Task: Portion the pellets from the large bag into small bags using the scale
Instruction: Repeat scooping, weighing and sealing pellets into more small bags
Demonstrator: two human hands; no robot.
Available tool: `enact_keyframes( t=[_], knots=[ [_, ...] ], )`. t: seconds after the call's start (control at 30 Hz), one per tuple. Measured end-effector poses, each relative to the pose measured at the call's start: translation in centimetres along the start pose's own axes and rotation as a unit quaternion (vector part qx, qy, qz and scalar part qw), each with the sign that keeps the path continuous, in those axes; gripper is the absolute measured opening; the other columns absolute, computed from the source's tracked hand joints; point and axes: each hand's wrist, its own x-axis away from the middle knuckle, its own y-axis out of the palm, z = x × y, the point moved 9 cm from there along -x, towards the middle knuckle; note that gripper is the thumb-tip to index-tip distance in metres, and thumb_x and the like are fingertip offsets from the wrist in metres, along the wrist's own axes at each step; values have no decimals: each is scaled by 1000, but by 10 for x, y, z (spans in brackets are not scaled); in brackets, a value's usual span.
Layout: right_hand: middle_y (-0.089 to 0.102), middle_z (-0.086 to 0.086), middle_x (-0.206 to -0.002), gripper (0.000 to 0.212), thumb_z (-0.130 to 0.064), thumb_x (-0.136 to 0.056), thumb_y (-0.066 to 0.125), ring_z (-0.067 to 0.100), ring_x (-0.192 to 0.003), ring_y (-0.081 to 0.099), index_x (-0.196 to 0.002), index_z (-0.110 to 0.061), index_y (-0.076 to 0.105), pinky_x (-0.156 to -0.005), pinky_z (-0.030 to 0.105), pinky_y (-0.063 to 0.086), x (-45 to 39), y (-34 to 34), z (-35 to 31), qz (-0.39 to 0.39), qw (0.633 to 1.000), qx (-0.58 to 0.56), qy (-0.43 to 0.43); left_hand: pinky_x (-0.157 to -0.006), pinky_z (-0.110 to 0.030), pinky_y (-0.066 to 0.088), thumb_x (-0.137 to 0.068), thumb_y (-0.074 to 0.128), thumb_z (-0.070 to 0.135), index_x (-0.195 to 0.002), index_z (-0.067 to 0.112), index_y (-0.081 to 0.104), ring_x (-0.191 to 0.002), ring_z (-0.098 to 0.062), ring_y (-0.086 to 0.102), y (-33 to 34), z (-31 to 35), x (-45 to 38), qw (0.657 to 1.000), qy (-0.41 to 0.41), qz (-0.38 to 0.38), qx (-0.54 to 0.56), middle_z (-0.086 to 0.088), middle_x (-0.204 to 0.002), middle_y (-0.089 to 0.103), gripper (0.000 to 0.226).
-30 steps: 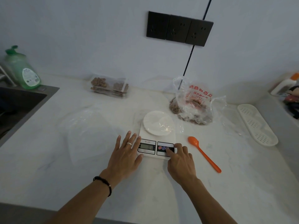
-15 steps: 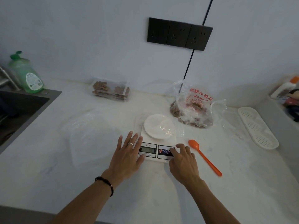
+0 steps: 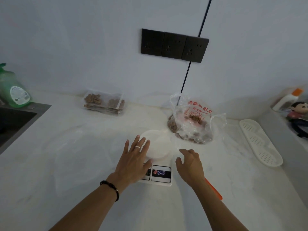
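Observation:
A white digital scale (image 3: 161, 176) lies on the white counter with a round white dish (image 3: 159, 145) on its platform. My left hand (image 3: 133, 161) is spread flat over the scale's display and the dish's left rim, holding nothing. Just right of the scale, my right hand (image 3: 190, 165) hovers with its fingers loosely bent and nothing in them. Behind it stands the large clear bag (image 3: 193, 120) with red print and brown pellets inside. Small filled bags (image 3: 104, 103) lie stacked by the wall. An orange spoon (image 3: 215, 190) is mostly hidden under my right forearm.
Empty clear bags (image 3: 70, 147) lie flat on the counter left of the scale. A dark sink (image 3: 15, 120) and a green soap bottle (image 3: 14, 90) are at far left. A white perforated tray (image 3: 260, 142) lies at right, near a bottle (image 3: 286, 99) and a doll (image 3: 300, 112).
My right hand left the scale's buttons and moved right and forward. My left hand slid forward from beside the display onto the dish's rim. The camera view shifted closer.

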Motion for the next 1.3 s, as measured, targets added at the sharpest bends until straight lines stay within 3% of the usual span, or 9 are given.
enact_keyframes(
  t=[0.13, 0.37, 0.47, 0.53, 0.73, 0.9, 1.03, 1.17, 1.3],
  knots=[
    [61, 8, -125, 42, -24, -96, 54, 22, -114, 56, -136, -11, 51, -90, 26, 41, -40, -2, 26, -31, 986, -139, 87, -118, -45, -6, -83, 7, 63, -155, 16, 11, -150, -21, -5, 7, 13, -34, 999, -8, -36, 19, -6, -162, 11, 86],
    [67, 9, -103, 57, -20, -81, 74, 26, -89, 67, -130, -7, 50, -83, 42, 57, -75, 36, 47, -120, 915, -327, 205, -120, -39, -9, -91, 46, 61, -155, 19, 1, -148, -14, -14, 21, 38, -69, 996, -10, -82, 36, 1, -163, 2, 89],
    [67, 12, -83, 30, -6, -83, 71, 19, -65, 64, -107, -12, 55, -59, 27, 53, -84, 30, 30, -145, 903, -375, 152, -120, -38, -9, -83, 58, 65, -155, 20, 0, -147, -11, -14, 15, 41, -79, 994, -10, -86, 65, 2, -163, 3, 103],
    [66, 8, -72, 7, 1, -86, 65, 17, -61, 59, -88, -6, 65, -55, 24, 49, -91, 9, 14, -148, 905, -389, 94, -120, -37, -8, -75, 67, 65, -154, 18, -2, -147, -11, -14, 5, 42, -88, 994, -11, -82, 72, 2, -163, 1, 115],
    [73, 14, -85, 10, 2, -90, 59, 16, -68, 64, -93, -2, 68, -62, 26, 52, -90, -38, -29, -237, 880, -411, -8, -121, -41, -8, -58, 75, 70, -148, 15, -27, -148, -15, -14, -38, 50, -118, 997, 3, -47, 68, -5, -162, -9, 147],
    [74, 15, -88, 16, 7, -85, 61, 16, -66, 63, -98, -1, 67, -60, 26, 51, -95, -67, -51, -215, 884, -415, -4, -120, -34, 7, -60, 76, 64, -150, 11, -18, -140, -22, 18, -69, 51, -129, 993, 32, -36, 108, -6, -150, 22, 142],
    [69, 8, -70, 10, -2, -85, 66, 18, -56, 58, -84, -9, 73, -55, 32, 45, -99, -76, -68, -184, 913, -364, -6, -115, -33, 23, -58, 73, 68, -150, 10, -19, -135, -22, 23, -84, 46, -135, 991, 58, -34, 114, -5, -147, 23, 142],
    [63, 3, -58, 29, -13, -90, 66, 16, -49, 50, -61, -16, 69, -60, 39, 38, -101, -78, -86, -163, 922, -350, -2, -115, -31, 20, -55, 75, 72, -152, 12, -16, -135, -21, 19, -92, 45, -134, 988, 89, -42, 116, -2, -151, 15, 146],
    [63, 7, -58, 20, -13, -89, 67, 15, -49, 54, -73, -2, 70, -58, 39, 45, -103, -78, -97, -135, 942, -308, -4, -108, -29, 29, -57, 80, 57, -146, 15, 19, -126, -20, 36, -103, 33, -136, 982, 100, 28, 159, -2, -137, 34, 116]
  ],
)
